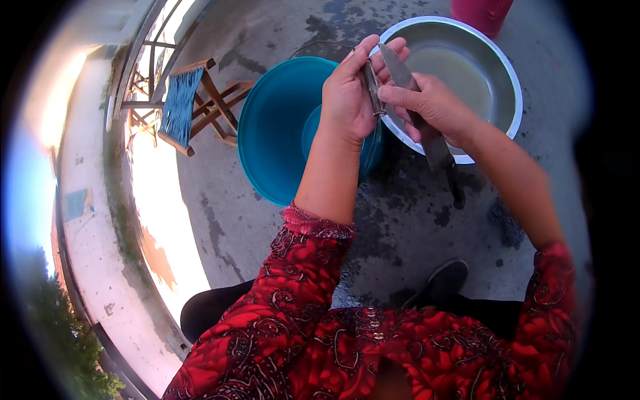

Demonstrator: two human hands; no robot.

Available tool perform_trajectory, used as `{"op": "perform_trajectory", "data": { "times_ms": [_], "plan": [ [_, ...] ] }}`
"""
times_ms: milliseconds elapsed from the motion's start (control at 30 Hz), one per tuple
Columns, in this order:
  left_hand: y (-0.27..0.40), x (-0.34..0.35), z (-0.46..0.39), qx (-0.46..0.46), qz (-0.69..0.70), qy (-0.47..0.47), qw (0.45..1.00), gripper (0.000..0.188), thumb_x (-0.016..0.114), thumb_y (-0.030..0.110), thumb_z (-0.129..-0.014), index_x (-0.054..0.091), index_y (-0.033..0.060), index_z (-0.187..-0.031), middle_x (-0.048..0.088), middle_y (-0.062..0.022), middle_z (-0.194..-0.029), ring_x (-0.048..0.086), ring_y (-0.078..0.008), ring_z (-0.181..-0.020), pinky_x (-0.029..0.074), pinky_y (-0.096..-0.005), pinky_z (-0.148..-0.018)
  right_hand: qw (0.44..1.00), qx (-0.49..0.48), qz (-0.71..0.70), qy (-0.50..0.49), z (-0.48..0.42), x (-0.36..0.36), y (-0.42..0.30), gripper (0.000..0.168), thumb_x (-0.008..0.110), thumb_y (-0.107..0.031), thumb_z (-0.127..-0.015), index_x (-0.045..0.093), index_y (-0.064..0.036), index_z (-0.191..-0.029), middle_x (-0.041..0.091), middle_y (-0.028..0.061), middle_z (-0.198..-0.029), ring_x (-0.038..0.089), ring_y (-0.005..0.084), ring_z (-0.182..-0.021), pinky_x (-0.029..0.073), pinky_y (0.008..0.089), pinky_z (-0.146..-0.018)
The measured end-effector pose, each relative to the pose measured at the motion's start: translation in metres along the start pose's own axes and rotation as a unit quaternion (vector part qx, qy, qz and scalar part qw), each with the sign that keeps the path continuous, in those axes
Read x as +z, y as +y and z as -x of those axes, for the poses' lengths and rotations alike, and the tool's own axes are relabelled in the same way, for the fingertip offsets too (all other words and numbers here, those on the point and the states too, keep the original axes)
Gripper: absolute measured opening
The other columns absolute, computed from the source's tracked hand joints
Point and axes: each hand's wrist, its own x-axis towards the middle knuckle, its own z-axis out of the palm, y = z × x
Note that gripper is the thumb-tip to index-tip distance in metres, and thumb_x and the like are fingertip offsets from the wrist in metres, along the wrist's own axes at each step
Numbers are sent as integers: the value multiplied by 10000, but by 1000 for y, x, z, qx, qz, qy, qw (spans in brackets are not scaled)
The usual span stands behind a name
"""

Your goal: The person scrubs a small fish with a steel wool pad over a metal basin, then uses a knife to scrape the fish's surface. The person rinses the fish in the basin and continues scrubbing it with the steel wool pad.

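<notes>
My left hand (pixel 352 92), palm up, holds a small slim dark object (pixel 372 90), perhaps a little fish, lying between thumb and fingers; its exact kind I cannot tell. A thin dark wire or strand hangs near it. My right hand (pixel 437 107) grips a knife (pixel 400 70) by its broad blade, the pointed tip up by the fingers of my left hand and the dark handle pointing down towards me. Below the hands are a teal plastic tub (pixel 272 125) on the left and a metal basin (pixel 517 100) with cloudy liquid on the right.
A folding wooden stool (pixel 182 105) with a blue woven seat stands left of the tub. Beyond the basin is a red plastic container (pixel 481 15). The concrete floor (pixel 215 200) has wet patches. A dark shoe (pixel 447 277) rests nearer to me.
</notes>
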Motion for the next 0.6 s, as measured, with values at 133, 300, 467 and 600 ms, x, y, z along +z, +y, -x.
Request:
{"op": "perform_trajectory", "data": {
  "times_ms": [133,300,467,600],
  "plan": [
    [-4,3,-3,41,94,19,995,456,372,238,-1019,336,-48,-1371,421,-249,-1400,528,-320,-1130,486,-405,-913,965,-144,218,21,4,-24,-19,338,524,-396,-956,567,-67,-891,565,31,-646,553,153,-479,430,280,-484],
    [-6,-1,-7,14,215,-22,976,462,346,229,-1027,303,-22,-1413,325,-225,-1479,551,-308,-1043,499,-383,-894,753,-335,555,114,-13,-30,-25,274,493,-333,-963,575,-72,-945,631,122,-783,602,324,-723,457,413,-619],
    [-9,-11,-14,-17,306,-115,945,490,301,280,-1035,286,-25,-1418,382,-238,-1436,420,-337,-1294,358,-447,-1087,715,-384,572,121,-25,-32,-24,251,502,-304,-955,576,-67,-922,639,137,-801,605,346,-741,446,435,-620],
    [-11,-17,-15,-35,314,-138,939,493,281,287,-1036,285,-19,-1422,384,-217,-1448,392,-330,-1326,347,-444,-1090,711,-360,598,81,-18,-36,-18,254,514,-297,-947,577,-63,-872,618,132,-755,591,345,-708,434,434,-601]
  ]
}}
